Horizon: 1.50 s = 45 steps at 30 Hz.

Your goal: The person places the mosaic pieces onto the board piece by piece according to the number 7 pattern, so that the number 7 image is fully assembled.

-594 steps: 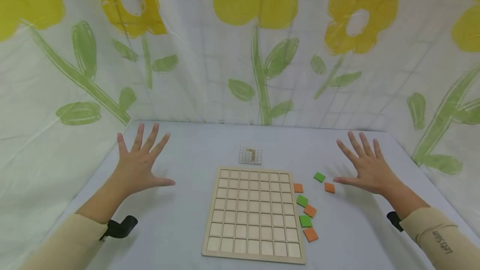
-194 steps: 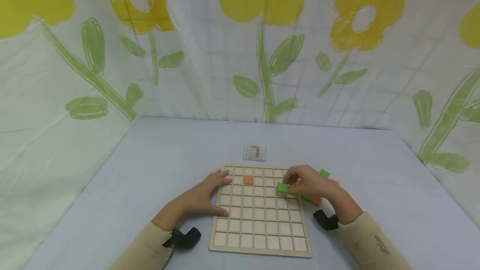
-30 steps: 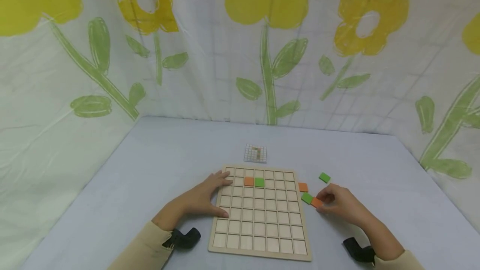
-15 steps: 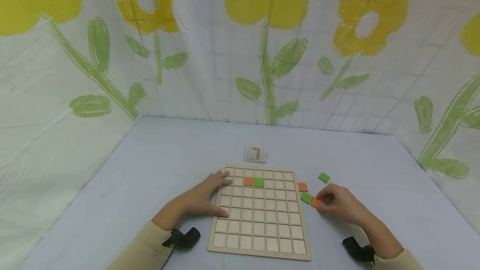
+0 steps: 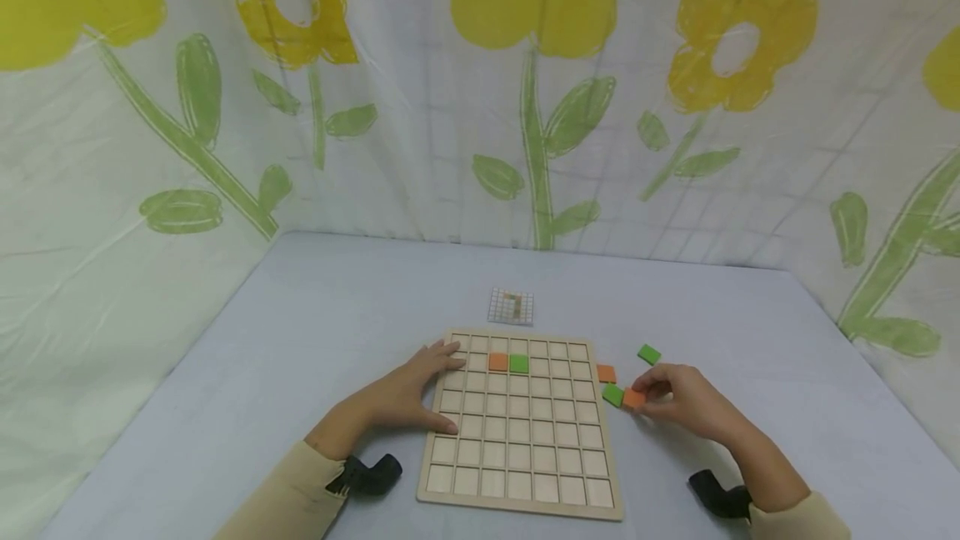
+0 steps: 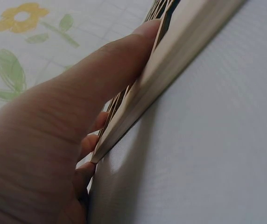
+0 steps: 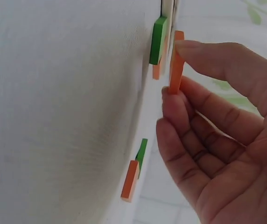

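Note:
My right hand [image 5: 686, 398] pinches an orange square tile [image 7: 177, 63] between thumb and fingers, just off the table. In the head view that orange tile [image 5: 633, 399] overlaps the corner of a green tile [image 5: 612, 395]. My left hand [image 5: 408, 390] lies across the left edge of a wooden grid board [image 5: 517, 509], fingers spread. Its thumb [image 6: 124, 58] reaches over the board's rim in the left wrist view. One orange tile [image 5: 498, 362] and one green tile [image 5: 518, 363] sit side by side in the board's second row.
Against the board's right edge lies an orange tile [image 5: 606, 373]. Farther right is a green tile [image 5: 648, 354]; another orange tile [image 7: 130, 181] shows in the right wrist view, hidden behind my hand in the head view. A small printed grid card [image 5: 512, 307] lies beyond the board.
Both hands were first spread over the table beside a bare board. An orange tile and a green one were since set in it. Just now my right hand has lifted another orange tile slightly.

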Motion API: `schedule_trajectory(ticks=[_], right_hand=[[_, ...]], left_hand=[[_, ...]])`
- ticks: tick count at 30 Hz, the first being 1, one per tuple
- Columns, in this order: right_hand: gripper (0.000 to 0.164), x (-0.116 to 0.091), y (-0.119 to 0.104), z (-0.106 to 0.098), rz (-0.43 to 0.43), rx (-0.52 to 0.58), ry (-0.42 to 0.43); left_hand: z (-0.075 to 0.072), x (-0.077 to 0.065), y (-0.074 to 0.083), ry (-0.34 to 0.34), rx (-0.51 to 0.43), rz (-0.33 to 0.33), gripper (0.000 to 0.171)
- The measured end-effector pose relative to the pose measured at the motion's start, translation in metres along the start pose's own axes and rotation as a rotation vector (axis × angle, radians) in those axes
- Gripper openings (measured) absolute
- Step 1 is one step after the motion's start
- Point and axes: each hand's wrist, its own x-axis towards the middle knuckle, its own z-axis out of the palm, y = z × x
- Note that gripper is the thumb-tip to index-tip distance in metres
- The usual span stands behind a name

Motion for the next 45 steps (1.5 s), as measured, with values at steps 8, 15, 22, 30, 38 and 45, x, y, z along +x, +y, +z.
schedule_trajectory(ticks=[8, 15, 22, 30, 38, 45], right_hand=[[0.024, 0.008, -0.002, -0.006, -0.084, -0.051, 0.012], [0.023, 0.017, -0.010, -0.007, -0.111, -0.062, 0.032], [0.022, 0.033, -0.021, -0.001, -0.167, -0.025, 0.024], [0.019, 0.049, -0.035, 0.007, -0.178, -0.011, 0.016], [0.021, 0.063, -0.044, 0.013, -0.196, -0.005, -0.004], [0.021, 0.071, -0.048, 0.019, -0.225, 0.007, -0.031]], left_hand=[[0.002, 0.001, -0.002, -0.001, 0.002, -0.007, 0.094], [0.002, 0.001, -0.002, -0.003, 0.000, -0.012, 0.094], [0.002, 0.001, -0.002, 0.001, 0.003, 0.003, 0.093], [0.002, 0.001, -0.002, -0.001, 0.009, -0.002, 0.092], [0.002, 0.001, -0.001, 0.002, 0.007, -0.019, 0.093], [0.002, 0.001, -0.001, 0.004, 0.012, -0.032, 0.093]])
